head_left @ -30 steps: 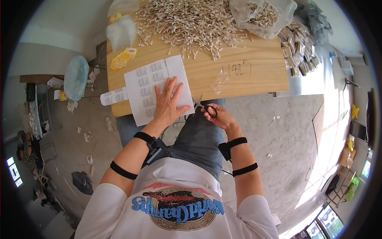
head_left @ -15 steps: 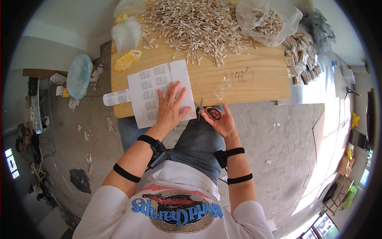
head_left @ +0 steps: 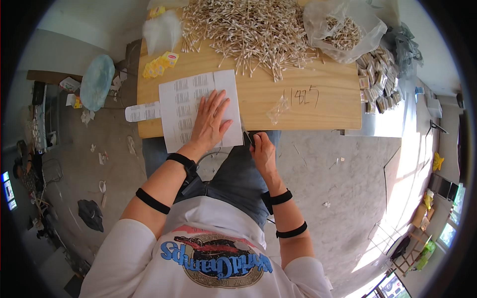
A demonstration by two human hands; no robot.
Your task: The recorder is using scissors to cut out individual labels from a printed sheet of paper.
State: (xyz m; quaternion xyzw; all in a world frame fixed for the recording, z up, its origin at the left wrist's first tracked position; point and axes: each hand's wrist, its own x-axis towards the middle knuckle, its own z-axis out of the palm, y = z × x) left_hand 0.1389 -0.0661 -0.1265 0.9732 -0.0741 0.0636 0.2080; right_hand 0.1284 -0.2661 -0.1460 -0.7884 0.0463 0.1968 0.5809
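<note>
Swabs [head_left: 248,37] heaped beyond paper [head_left: 185,109], bag [head_left: 373,32] alongside

From where I stand, small blocks of dark print fill columns on the white sheet [head_left: 175,119], too fine to read. Similar blocks cover the paper strip [head_left: 143,112] at its left edge. A handwritten number in dark ink marks the wooden table [head_left: 330,111]. Large blue lettering (upside down from here) crosses an oval emblem on the white shirt [head_left: 213,263]. A yellow packet [head_left: 170,59] bears an unreadable red label.
</note>
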